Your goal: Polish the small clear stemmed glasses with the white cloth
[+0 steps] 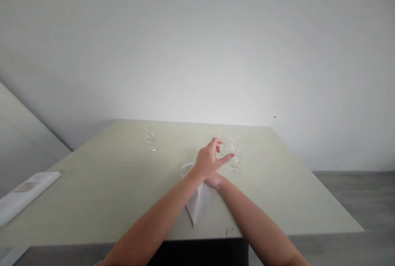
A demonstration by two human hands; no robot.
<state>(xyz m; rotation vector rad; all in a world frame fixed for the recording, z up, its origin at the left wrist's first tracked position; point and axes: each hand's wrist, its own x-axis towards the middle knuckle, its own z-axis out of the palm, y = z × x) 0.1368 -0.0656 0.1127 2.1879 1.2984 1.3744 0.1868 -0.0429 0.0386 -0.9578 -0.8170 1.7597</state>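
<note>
Cloth [199, 204] under crossed arms, left hand on top

Step in hand, my read: working the cloth, right hand at it, left hand free above. Cloth sits toward the near edge of the table [92, 200], narrowing to a point on the near side. Can't tell if it's held up or resting.

Left hand [208, 161]: just beyond cloth, crossing over the right, thumb spread well away from loosely curled fingers, nothing visible in it.
Right hand [213, 179]: at cloth's far right side, mostly masked by the left; can't tell opening or grip.

Rounded edge [187, 166] just beyond cloth, left side: glass or fold, can't tell.
Glasses [232, 146]: beyond cloth to the right, near left thumb; count and contact unclear.
Lone glass [150, 136]: beyond cloth to the left, well apart.
White packet [31, 192]: well left of cloth.

Next move, judgement: calls for uncrossing arms cleanly, left fingers clear of the glasses, which look easy to tip.
</note>
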